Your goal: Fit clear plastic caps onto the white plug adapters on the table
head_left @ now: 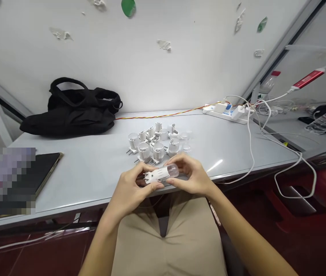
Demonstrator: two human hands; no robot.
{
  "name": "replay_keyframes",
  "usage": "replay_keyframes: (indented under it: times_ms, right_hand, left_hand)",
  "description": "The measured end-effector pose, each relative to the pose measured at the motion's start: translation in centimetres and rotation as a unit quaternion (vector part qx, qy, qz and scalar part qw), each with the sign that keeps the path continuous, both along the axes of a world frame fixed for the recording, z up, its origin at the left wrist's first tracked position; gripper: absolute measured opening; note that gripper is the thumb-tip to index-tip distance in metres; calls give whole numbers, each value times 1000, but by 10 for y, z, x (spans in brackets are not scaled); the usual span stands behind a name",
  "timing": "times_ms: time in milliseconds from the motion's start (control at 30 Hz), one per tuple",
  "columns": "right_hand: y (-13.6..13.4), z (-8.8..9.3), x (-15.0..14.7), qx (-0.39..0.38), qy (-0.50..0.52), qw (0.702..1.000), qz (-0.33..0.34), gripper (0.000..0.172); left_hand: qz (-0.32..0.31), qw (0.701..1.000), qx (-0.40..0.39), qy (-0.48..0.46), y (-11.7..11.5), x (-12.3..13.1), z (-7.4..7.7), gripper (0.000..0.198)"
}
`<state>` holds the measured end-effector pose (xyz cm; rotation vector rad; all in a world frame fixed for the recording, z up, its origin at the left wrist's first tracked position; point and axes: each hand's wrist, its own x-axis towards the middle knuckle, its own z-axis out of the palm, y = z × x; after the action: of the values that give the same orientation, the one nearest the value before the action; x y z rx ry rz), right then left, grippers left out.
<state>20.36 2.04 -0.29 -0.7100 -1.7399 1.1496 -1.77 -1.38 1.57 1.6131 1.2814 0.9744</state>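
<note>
Just nearer than the clump of plug-in units (158,151) on the worktop (94,172), one white unit (159,174) is held, its plain end pinched by the left fingers (154,187), its clear dome (174,170) by the right fingers (179,183). Some sort of two-handed fit-or-check step, probably; steady support at both ends seems called for next. Whether the dome's fully seated can't be told, some fingertips are hidden, and the clump's right-hand domes are washed out.
</note>
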Motion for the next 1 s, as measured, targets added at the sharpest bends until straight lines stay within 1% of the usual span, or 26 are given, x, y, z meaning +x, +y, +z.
replay_keyframes:
  times_ms: [100,267,467,733,900,1000]
  right_hand:
    - [-2,1,-3,-1,-29,1000,-3,35]
    - [-3,1,-4,18,-39,999,-7,36]
    - [-3,-1,-2,6,-2,1000,-6,36]
    - [-3,4,-6,47,-70,996,-17,34]
    - [-4,5,-8,45,-92,994,-30,27]
    - [-4,5,-9,53,-100,993,-35,27]
  left_hand:
    - [1,1000,5,6,-1,1,1,34]
    - [0,1000,0,7,-2,1,2,34]
    - [5,1000,-7,-7,-1,0,0,35]
    - [9,1000,2,-2,-1,1,-1,37]
    - [22,999,21,20,-2,-1,-2,37]
    - [22,999,24,12,-2,0,-2,38]
